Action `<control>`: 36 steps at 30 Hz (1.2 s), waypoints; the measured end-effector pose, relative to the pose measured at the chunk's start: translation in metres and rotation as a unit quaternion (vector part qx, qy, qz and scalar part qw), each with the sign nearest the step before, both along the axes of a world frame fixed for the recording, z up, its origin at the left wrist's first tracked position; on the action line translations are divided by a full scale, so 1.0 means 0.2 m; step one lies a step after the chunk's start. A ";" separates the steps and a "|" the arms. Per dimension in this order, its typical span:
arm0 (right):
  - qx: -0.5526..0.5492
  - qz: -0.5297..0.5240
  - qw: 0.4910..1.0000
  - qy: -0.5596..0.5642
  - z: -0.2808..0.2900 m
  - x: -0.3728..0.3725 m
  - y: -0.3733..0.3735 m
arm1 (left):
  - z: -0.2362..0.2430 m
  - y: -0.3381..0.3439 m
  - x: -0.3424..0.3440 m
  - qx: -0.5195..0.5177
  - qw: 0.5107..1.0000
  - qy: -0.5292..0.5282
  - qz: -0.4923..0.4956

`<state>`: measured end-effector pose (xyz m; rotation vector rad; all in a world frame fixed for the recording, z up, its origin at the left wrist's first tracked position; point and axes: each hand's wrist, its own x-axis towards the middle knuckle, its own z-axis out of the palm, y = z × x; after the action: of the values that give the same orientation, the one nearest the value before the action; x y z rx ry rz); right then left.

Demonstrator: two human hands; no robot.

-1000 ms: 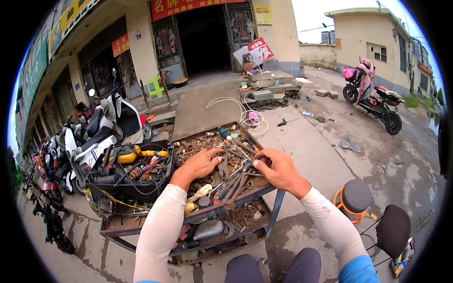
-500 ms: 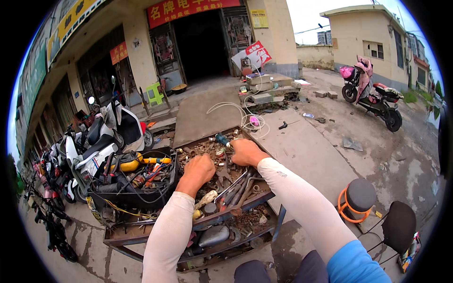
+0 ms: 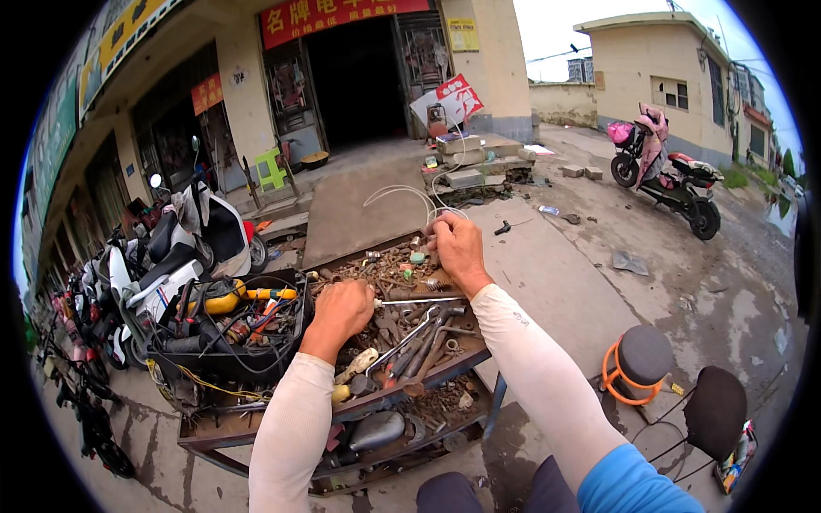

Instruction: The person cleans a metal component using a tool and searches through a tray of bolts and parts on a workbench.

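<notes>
R hand [image 3: 457, 250] has moved up to worktop's [image 3: 451, 370] far R edge, fingers curled; can't tell if gripping. L hand [image 3: 340, 312] now clenched on end of metal rod [image 3: 421, 301], which lies across worktop, leaving tools [image 3: 416, 352] nearby uncovered.

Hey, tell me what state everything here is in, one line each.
Left hand: curled at a metal rod's end; grip unclear
Right hand: curled; contents unclear
Top tray: crowded with tools and loose parts
Black crate: uncovered, full
Doorway: open, dark inside
Round stool: upright
Pink-draped scooter: parked upright
</notes>
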<state>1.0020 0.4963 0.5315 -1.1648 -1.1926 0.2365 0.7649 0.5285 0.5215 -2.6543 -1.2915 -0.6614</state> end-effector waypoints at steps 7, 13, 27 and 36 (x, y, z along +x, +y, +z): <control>0.068 -0.151 0.984 -0.065 -0.06 0.02 0.08 | -0.01 -0.02 -0.02 -0.012 1.000 0.023 -0.008; 0.086 -0.164 0.981 -0.058 -0.10 0.08 0.15 | 0.13 -0.09 0.03 -0.053 0.998 -0.023 0.036; -0.162 0.107 0.923 -0.331 -0.30 -0.04 0.28 | 0.05 -0.03 0.00 -0.138 0.986 0.039 0.079; -0.145 0.109 0.916 -0.358 -0.13 -0.02 0.13 | 0.04 -0.02 -0.07 -0.168 0.984 0.061 -0.016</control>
<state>0.9982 0.5230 0.5054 -1.4326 -1.9919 0.1575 0.7513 0.5245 0.5294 -2.9266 -1.4404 -0.2978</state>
